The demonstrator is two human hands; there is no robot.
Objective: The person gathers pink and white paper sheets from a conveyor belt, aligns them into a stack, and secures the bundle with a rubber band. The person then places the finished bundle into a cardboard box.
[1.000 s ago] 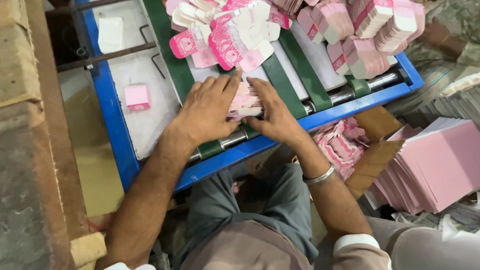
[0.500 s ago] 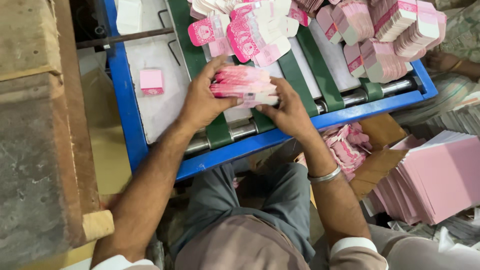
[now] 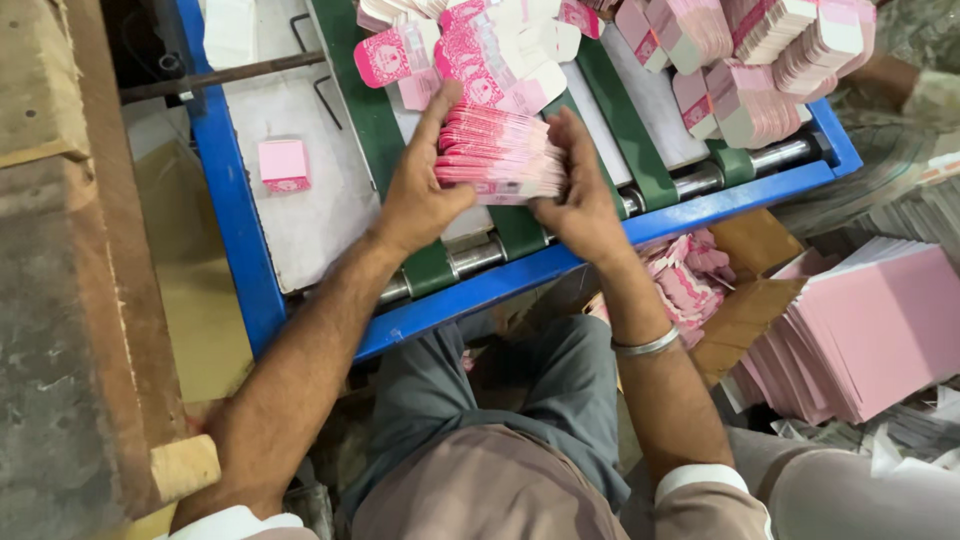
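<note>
A stack of flat pink printed carton blanks (image 3: 500,155) is squeezed between both my hands above the green belts of a blue-framed conveyor (image 3: 480,290). My left hand (image 3: 420,190) grips the stack's left end, thumb below and fingers stretched along its side. My right hand (image 3: 580,195) clamps the right end. More pink blanks (image 3: 470,50) lie fanned on the belt just beyond the stack.
Bundles of pink cartons (image 3: 760,60) crowd the conveyor's far right. One small pink box (image 3: 284,165) lies on the grey plate at left. A pile of pink sheets (image 3: 870,340) and loose blanks in a cardboard box (image 3: 690,280) sit to my right. A wooden bench (image 3: 70,300) runs along the left.
Both hands gathered loose blanks lying flat on the belt, pressed them into one stack and lifted it off the belt. The camera view shifted slightly.
</note>
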